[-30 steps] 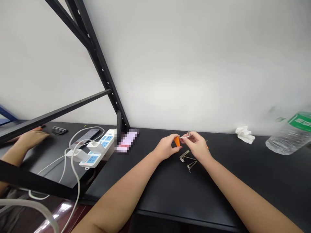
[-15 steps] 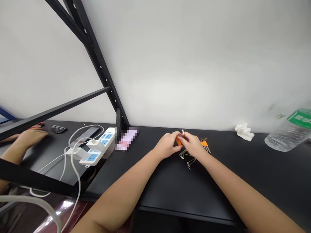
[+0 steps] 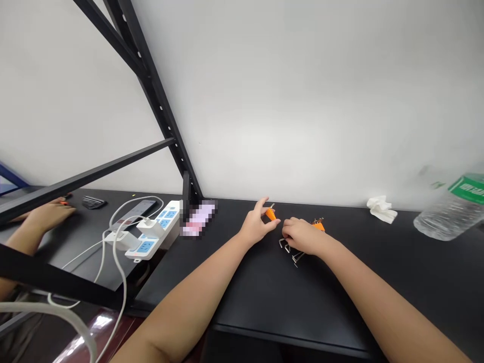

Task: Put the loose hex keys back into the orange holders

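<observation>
My left hand [image 3: 254, 225] pinches an orange plastic hex key holder [image 3: 270, 214] between thumb and fingers, just above the black table. A short metal end sticks up from the holder. To its right, my right hand [image 3: 302, 235] is closed low over a loose group of L-shaped hex keys [image 3: 288, 247], fingers curled down. Its fingertips hide whatever they grip. Bent key ends show below the hand. Behind it lies a second orange holder [image 3: 318, 226] with metal keys, partly covered by the hand.
A crumpled tissue [image 3: 381, 209] and a tilted clear bottle [image 3: 446, 214] are on the right. A white power strip [image 3: 155, 229] with cables and a phone [image 3: 135, 214] are left, beyond the black metal frame [image 3: 166, 118]. Another person's hand [image 3: 49, 216] rests at far left.
My hands, together on the orange holder before, have parted. The left keeps the holder and has moved slightly left; the right has lowered to the loose hex keys.
</observation>
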Demonstrator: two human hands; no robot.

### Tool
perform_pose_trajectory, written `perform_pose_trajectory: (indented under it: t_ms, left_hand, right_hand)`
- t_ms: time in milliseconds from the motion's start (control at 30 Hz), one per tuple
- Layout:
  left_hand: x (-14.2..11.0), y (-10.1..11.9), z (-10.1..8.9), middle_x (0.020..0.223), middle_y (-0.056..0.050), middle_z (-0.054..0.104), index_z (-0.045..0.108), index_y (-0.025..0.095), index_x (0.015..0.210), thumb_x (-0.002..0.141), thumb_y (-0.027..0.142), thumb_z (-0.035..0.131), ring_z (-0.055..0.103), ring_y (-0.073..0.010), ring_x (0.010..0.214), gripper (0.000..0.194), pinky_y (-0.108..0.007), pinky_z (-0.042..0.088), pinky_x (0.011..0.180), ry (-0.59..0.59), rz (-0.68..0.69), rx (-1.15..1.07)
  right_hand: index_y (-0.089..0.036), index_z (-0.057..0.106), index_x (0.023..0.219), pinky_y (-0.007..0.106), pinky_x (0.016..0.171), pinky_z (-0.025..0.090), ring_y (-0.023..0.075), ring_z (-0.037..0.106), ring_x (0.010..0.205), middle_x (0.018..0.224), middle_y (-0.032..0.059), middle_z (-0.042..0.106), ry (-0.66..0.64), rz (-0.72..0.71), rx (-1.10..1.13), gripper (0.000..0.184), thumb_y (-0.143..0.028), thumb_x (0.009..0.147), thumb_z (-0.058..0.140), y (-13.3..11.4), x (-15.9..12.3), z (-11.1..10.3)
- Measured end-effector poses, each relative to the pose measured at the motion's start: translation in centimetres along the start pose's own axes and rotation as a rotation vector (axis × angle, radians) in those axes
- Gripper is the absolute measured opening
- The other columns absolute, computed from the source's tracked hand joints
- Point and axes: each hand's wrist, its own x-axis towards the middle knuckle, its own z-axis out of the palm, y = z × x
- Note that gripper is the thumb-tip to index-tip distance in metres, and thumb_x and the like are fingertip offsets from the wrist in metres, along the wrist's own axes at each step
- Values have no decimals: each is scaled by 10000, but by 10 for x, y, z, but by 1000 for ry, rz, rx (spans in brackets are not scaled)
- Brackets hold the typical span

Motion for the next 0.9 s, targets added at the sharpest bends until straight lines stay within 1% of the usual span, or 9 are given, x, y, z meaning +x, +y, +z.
perform_pose_trajectory:
  t_ms: [100, 200, 267, 367, 467, 567, 700, 800, 900]
  left_hand:
    - [-1, -2, 0, 1103, -24, 772, 381, 253, 1494, 780, 360, 812, 719, -207, 1121, 840, -389, 539, 1067, 1, 18, 18]
    - [-1, -3, -1, 1127, -27, 766, 383, 252, 1492, 782, 363, 809, 710, -209, 1143, 835, -393, 534, 1072, 10, 30, 64]
    - [-2, -2, -1, 1120, -23, 764, 385, 251, 1492, 780, 374, 809, 717, -208, 1117, 838, -392, 543, 1055, 12, 35, 109]
    - [-3, 3, -1, 1113, -20, 762, 383, 250, 1502, 777, 397, 808, 731, -212, 1053, 853, -384, 567, 997, -12, 41, 203]
    - [-4, 9, 0, 1130, -24, 758, 389, 252, 1508, 777, 394, 803, 740, -210, 979, 852, -368, 586, 930, -50, 53, 304]
    - [-5, 13, 2, 1146, -18, 756, 397, 265, 1505, 776, 377, 804, 736, -192, 918, 842, -344, 592, 896, -69, 97, 360]
    - [-7, 15, 3, 1130, -7, 761, 398, 271, 1505, 774, 362, 806, 734, -191, 952, 842, -332, 591, 904, -57, 140, 368]
    - [-7, 15, 3, 1119, -17, 763, 406, 259, 1508, 770, 365, 805, 738, -200, 950, 845, -341, 594, 906, -56, 112, 383]
    - [-6, 14, 3, 1115, -37, 762, 413, 242, 1512, 767, 384, 807, 732, -231, 1001, 854, -371, 588, 931, -53, 107, 422]
  right_hand:
    - [-172, 635, 781, 288, 748, 443, 195, 575, 863, 911, 73, 643, -3, 49, 66, 122, -65, 828, 601, 0, 1, -2]
    - [-186, 619, 813, 270, 662, 421, 151, 548, 736, 862, 27, 630, 56, 108, 235, 121, -70, 807, 589, 7, -6, -6]
    - [-204, 650, 921, 276, 655, 436, 145, 554, 703, 824, -1, 628, 152, 132, 413, 153, -106, 830, 577, 13, -10, -9]
    - [-200, 677, 1047, 309, 668, 499, 160, 617, 696, 815, 2, 657, 365, 208, 810, 199, -257, 859, 642, 16, -9, -11]
    - [-173, 691, 954, 347, 700, 565, 191, 684, 710, 792, 35, 708, 575, 308, 1232, 300, -414, 795, 773, 7, -2, -13]
    - [-165, 704, 894, 380, 787, 609, 215, 733, 767, 797, 63, 750, 692, 361, 1489, 383, -452, 706, 875, -7, 4, -15]
    - [-161, 701, 843, 392, 829, 632, 228, 760, 797, 820, 66, 759, 714, 386, 1618, 400, -421, 648, 934, -18, 8, -14]
    - [-163, 693, 842, 391, 848, 637, 229, 766, 811, 813, 59, 755, 708, 382, 1657, 398, -414, 651, 937, -18, 9, -11]
    - [-165, 690, 825, 390, 863, 637, 234, 767, 842, 830, 57, 751, 709, 378, 1682, 377, -407, 667, 931, -18, 9, -10]
